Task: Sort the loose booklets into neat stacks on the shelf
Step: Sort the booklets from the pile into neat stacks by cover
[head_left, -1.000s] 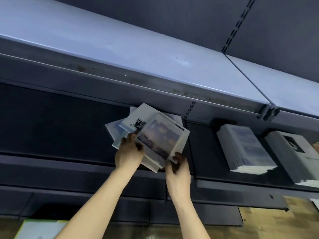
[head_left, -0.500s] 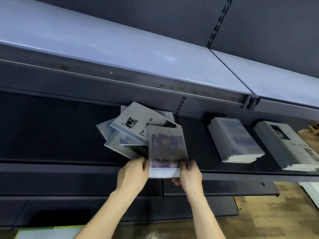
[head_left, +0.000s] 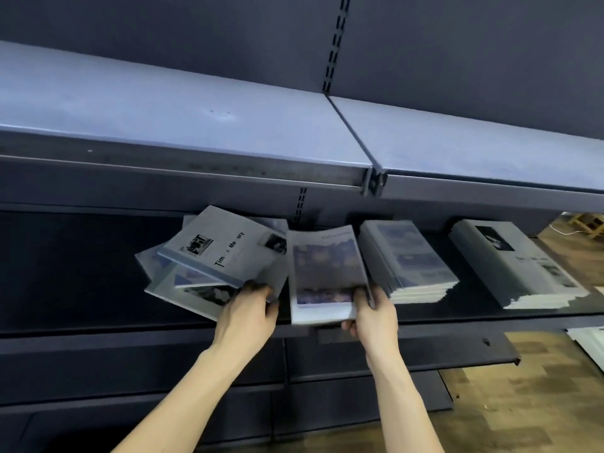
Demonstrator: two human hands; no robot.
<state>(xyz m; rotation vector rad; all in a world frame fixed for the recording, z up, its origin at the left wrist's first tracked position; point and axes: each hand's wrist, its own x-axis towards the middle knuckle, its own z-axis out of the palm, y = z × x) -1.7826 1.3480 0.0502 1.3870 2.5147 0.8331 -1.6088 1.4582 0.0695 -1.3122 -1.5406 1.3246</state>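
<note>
A person's two bare arms reach up from the bottom of the frame to a dark shelf at mid-height. At centre left, the left hand grips the near edge of a fanned bunch of loose booklets, fingers curled over the lower corner; the topmost one is pale grey, tilted, and printed with a small dark picture and lettering that reads partly as "Tim" and "Me ory". The bunch spreads up and to the left, its sheets overlapping at different angles.

Just right of it, at centre, the right hand pinches the lower right corner of a single booklet with a blue-purple cover, thumb on top and fingers underneath. That booklet stands apart from the fan, its far end bowed slightly upward and its near edge overhanging the shelf front.

Immediately to the right, a squared stack of matching blue-covered booklets lies on the shelf, close beside the held booklet. Further right, well apart, a second stack of grey booklets with a dark portrait on the cover lies near the frame's right edge.

A pale blue-grey upper shelf runs across the top half of the frame, against a dark back panel with slotted uprights. Wood-patterned floor shows at lower right.
</note>
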